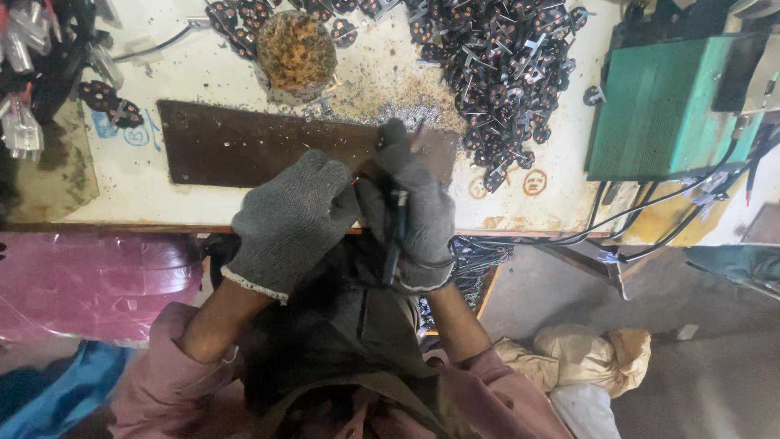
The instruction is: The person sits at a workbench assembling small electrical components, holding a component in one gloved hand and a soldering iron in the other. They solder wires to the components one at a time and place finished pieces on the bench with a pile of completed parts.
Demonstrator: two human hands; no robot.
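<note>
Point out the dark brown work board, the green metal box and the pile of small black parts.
dark brown work board (236, 146), head view, bare left half
green metal box (662, 106), head view, top face
pile of small black parts (504, 65), head view, middle

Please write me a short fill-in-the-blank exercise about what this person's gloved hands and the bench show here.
1. Both hands wear knitted gloves of ____ colour.
2. The right hand grips a dark, slim tool, while the left hand is closed ____ it.
3. Both hands work over a flat ____ board on the bench.
4. The green machine stands on the person's ____ side.

Missing words: grey; beside; brown; right
</note>
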